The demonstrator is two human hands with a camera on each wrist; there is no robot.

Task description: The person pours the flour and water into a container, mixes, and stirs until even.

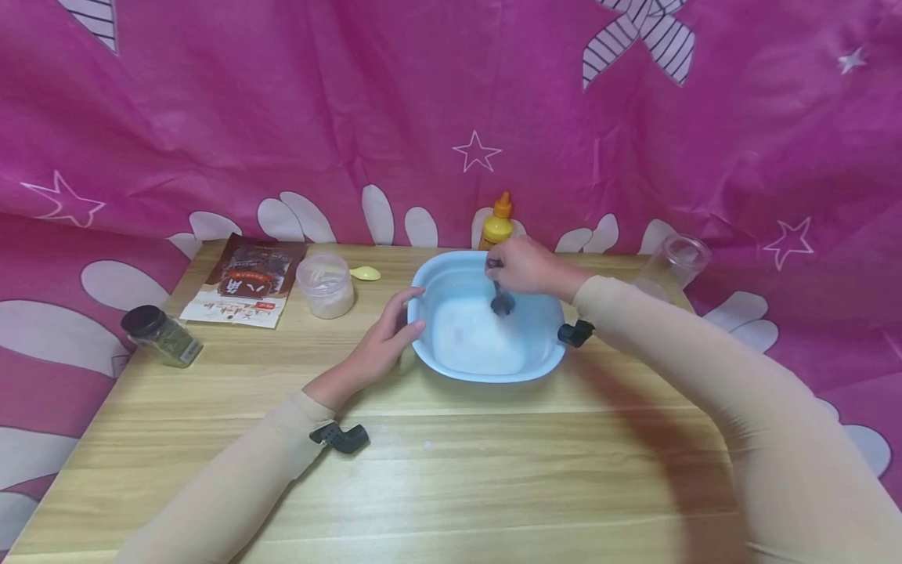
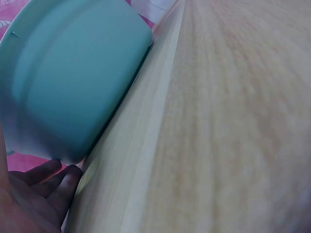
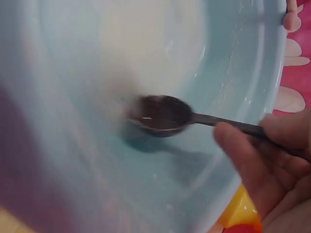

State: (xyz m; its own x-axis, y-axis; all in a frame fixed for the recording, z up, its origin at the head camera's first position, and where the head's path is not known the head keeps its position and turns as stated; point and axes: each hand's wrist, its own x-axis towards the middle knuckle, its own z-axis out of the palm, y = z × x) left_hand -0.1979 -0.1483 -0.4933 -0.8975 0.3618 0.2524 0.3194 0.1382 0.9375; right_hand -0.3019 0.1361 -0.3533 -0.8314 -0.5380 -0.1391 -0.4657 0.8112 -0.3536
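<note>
Both sleeved forearms reach in over the desk toward a light blue bowl near its far edge. The right hand, at the bowl's 12 o'clock, pinches a dark spoon whose tip dips toward the white powder inside; this looks like stirring. The left hand, fingers straight, steadies the rim at 9 o'clock. Next, the spoon needs even circles while the bowl stays braced.
</note>
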